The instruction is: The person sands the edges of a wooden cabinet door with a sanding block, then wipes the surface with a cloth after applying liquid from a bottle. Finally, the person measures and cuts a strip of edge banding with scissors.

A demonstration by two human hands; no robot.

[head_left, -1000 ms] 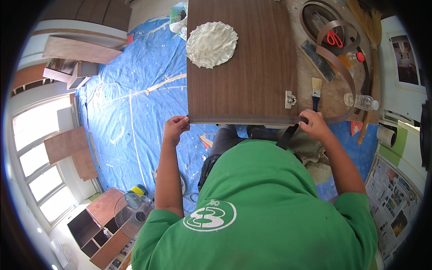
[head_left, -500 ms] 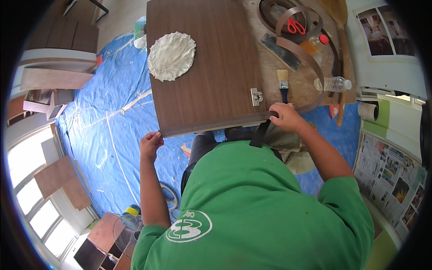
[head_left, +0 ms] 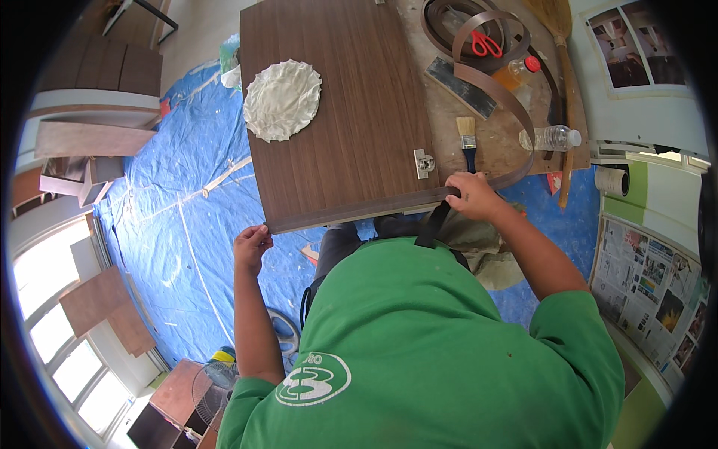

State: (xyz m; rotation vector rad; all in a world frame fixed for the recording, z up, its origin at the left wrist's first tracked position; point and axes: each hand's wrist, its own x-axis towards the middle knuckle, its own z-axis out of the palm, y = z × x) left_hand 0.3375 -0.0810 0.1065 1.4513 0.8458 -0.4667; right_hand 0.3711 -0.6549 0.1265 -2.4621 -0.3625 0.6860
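Observation:
A brown wood-grain panel [head_left: 351, 112] lies flat in front of me, with a thin brown edging strip [head_left: 359, 208] running along its near edge. At the panel's near left corner my left hand [head_left: 252, 248] is closed, fingertips pinching the strip's end. Over by the near right corner, my right hand [head_left: 476, 194] has thumb and fingers closed on the same strip. Beyond that hand, the strip curves up to a loose coil [head_left: 430, 34]. A metal cabinet hinge [head_left: 425, 164] sits on the panel beside a paintbrush [head_left: 467, 135] with a blue handle.
A round, crumpled whitish cloth-like piece [head_left: 283, 101] rests on the panel. Red-handled scissors [head_left: 487, 45], a dark flat bar [head_left: 460, 88], an orange-liquid bottle [head_left: 511, 75] and a clear bottle [head_left: 553, 138] lie on the worktable [head_left: 411, 45]. Blue sheeting [head_left: 187, 247] covers the floor.
The whole view has shifted slightly. Both hands keep their places at the two ends of the panel's near edge, still pinching the strip.

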